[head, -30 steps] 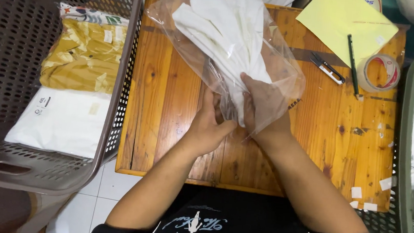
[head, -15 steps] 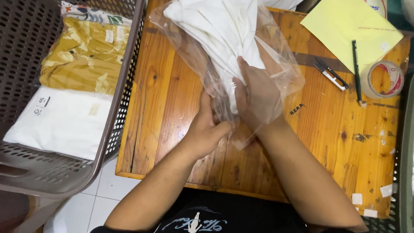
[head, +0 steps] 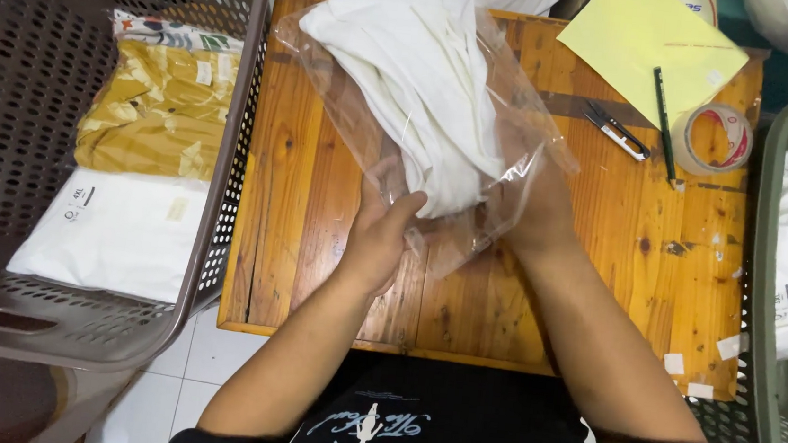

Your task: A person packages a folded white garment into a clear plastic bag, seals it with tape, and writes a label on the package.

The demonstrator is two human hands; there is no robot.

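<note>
A folded white garment [head: 424, 91] lies inside a clear plastic bag [head: 330, 83] on the wooden table [head: 298, 232]. My left hand [head: 378, 239] grips the bag's open lower edge from outside, thumb against the cloth. My right hand [head: 526, 181] is pushed inside the bag beside the garment, seen through the plastic, with only the wrist and forearm outside.
A brown perforated basket [head: 230, 141] at the left holds bagged yellow and white garments. On the table's far right lie yellow paper [head: 652, 45], a pen [head: 664, 122], small snips [head: 616, 132] and a tape roll [head: 715, 140]. A green basket [head: 773, 283] with white bags stands right.
The garment has slid deeper into the bag, away from me. My right hand has gone further inside the plastic, and my left hand has shifted up along the bag's edge.
</note>
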